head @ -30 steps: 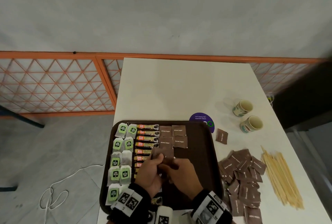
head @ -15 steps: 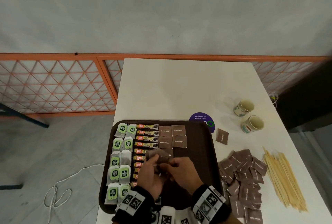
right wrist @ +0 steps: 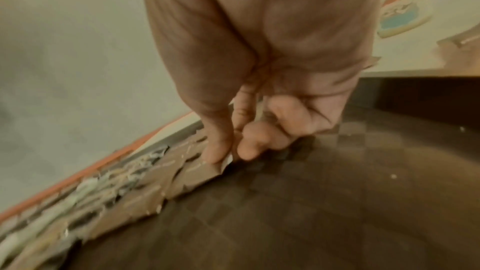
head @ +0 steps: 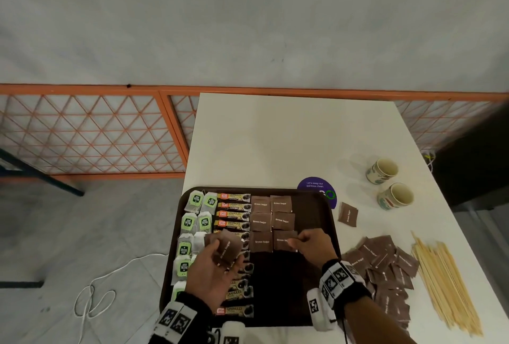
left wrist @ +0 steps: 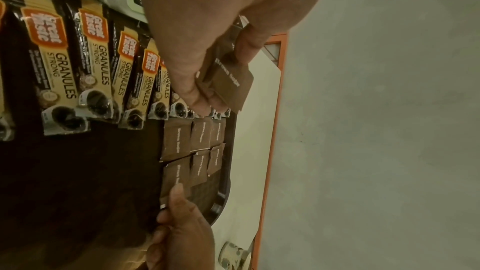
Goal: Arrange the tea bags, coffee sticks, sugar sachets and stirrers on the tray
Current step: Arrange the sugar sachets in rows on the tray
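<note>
A dark brown tray [head: 316,206] holds green-labelled tea bags [head: 197,222] on its left, a column of coffee sticks [head: 234,215] beside them, then brown sugar sachets [head: 260,222] in two columns. My left hand [head: 220,255] hovers over the coffee sticks and grips a small stack of sugar sachets [head: 228,247] [left wrist: 231,81]. My right hand [head: 296,241] pinches the near right corner of one sugar sachet [head: 281,240] [right wrist: 197,174] that lies flat in the third row, right column. Wooden stirrers [head: 443,283] lie on the table to the right.
A loose pile of sugar sachets [head: 385,269] lies on the white table between tray and stirrers, with one stray sachet [head: 348,214] further back. Two paper cups [head: 382,170] stand at the back right, and a purple round sticker [head: 316,186] shows behind the tray. The tray's right half is bare.
The hands, together over the tray's middle before, have parted. The right hand moved right with one sachet down onto the third row; the left hand keeps the stack.
</note>
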